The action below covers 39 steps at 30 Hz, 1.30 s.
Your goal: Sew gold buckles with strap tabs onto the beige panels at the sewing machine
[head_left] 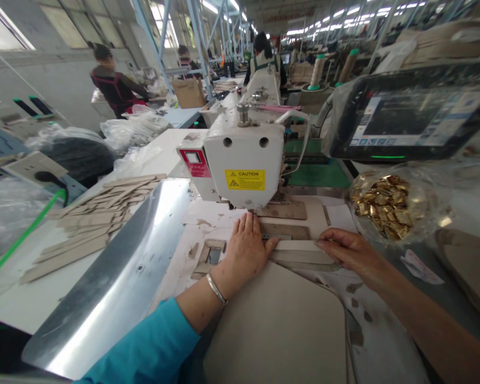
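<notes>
My left hand (247,246) lies flat just under the head of a white sewing machine (244,154), its fingers stretched toward the needle area. The thumb reaches the left end of a beige fabric strip (300,246). Thumb and fingers of my right hand (346,249) pinch that strip at its right end. Behind the strip are brown template pieces (284,210) on a pale sheet. Nearer to me lies a large beige panel (284,325) with rounded corners, partly under my left forearm. A small frame-shaped piece (210,256) sits left of my left hand.
Cut beige strips (96,218) are heaped on the left, beside a shiny metal plate (124,277). At right are a plastic bag of gold-coloured metal pieces (386,208), a touch screen (416,117) and more panels (468,261). A co-worker (114,82) is at the back left.
</notes>
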Available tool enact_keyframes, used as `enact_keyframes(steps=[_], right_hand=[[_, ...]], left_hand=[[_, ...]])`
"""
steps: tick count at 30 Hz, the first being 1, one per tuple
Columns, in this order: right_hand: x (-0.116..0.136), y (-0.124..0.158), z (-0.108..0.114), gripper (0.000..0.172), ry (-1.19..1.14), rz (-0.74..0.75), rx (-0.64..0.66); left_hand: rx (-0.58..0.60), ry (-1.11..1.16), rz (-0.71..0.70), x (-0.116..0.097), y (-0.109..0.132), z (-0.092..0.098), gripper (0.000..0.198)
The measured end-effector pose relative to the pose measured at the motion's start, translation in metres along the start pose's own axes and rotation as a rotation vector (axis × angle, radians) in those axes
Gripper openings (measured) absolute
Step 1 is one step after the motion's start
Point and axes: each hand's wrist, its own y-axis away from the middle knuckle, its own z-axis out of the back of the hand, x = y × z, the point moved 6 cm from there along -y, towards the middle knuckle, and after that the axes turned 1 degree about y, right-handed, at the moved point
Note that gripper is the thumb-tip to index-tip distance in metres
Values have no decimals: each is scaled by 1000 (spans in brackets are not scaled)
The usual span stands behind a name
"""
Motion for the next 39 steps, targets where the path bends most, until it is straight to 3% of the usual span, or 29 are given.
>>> enact_keyframes(steps=[3, 9, 11, 13, 16, 19, 29, 39], right_hand=[[-2, 2, 2, 40, -70, -31, 3], [-4, -3, 6, 41, -248, -99, 24], [-1, -9, 8, 40, -275, -108, 26], [3, -17, 11, 40, -293, -120, 37], [8, -30, 16, 38, -321, -133, 67], [11, -39, 21, 35, -352, -125, 93], [15, -58, 9, 37, -90, -144, 7], [13, -66, 3, 36, 17, -164, -26]], left_hand=[[-24, -15, 6, 11, 0, 4, 78], [-49, -154, 168, 51, 10, 19, 68], [-54, -136, 114, 46, 15, 23, 62], [-33, -40, -27, 29, 20, 23, 56], [22, 130, -257, -4, 28, 20, 58], [4, 221, -351, -21, 32, 19, 63], [-35, 156, -316, -20, 16, -1, 70], [-34, 104, -263, -16, 5, -1, 74]])
